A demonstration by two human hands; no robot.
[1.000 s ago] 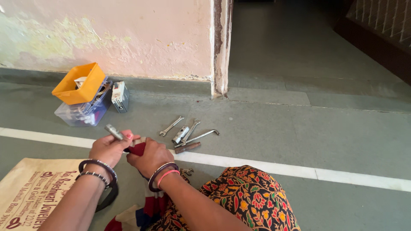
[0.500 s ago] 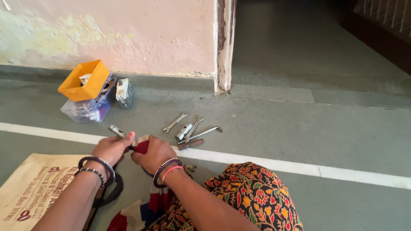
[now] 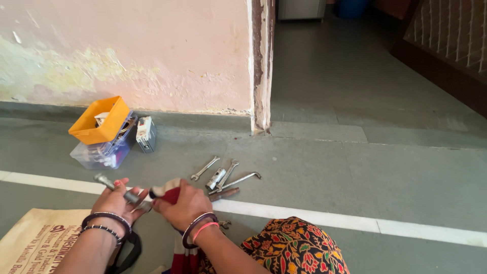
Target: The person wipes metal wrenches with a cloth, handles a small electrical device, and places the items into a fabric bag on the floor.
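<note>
A grey metal tool (image 3: 117, 188) is being gripped in the clenched fingers of the left hand (image 3: 122, 202), its end sticking out up and to the left, while a red cloth (image 3: 170, 193) is being clutched in the closed right hand (image 3: 185, 205) and pressed against the tool's near end, just as in the earlier frames. Compared with a second ago, both hands are being held in the same pose low over the grey floor (image 3: 355, 167). The spanners (image 3: 223, 177) are still being left untouched just beyond the right hand, and the orange box (image 3: 99, 121) is still resting by the wall.

Tan printed bag (image 3: 38, 238) lies bottom left.
</note>
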